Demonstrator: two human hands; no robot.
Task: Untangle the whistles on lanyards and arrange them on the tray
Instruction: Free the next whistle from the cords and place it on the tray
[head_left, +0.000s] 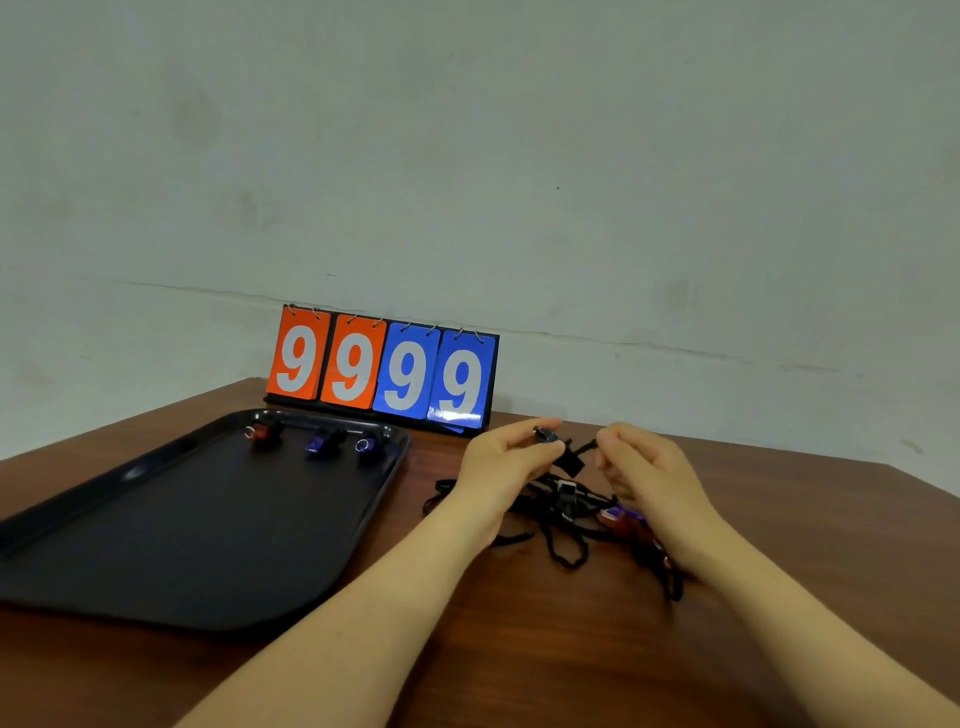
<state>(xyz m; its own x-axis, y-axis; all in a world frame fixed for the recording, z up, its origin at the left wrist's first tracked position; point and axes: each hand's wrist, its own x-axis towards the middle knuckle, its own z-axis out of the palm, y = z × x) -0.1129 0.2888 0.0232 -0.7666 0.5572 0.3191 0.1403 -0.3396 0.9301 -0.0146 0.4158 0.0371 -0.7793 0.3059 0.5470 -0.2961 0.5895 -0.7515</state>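
Observation:
A black tray (156, 519) lies on the left of the table. Along its far rim sit a red whistle (262, 432) and two blue whistles (322, 441) (370, 445). Right of the tray lies a tangle of black lanyards (558, 525) with a black whistle (566, 491) and a red whistle (615, 522) in it. My left hand (506, 462) pinches a small dark whistle (545, 434) lifted above the tangle. My right hand (644, 467) pinches the black cord (584, 448) that runs from that whistle.
A flip scoreboard (382, 366) showing 9 9 9 9 on orange and blue cards stands at the table's far edge against the wall. The brown wooden table (519, 649) stretches toward me; its right edge slants away at the far right.

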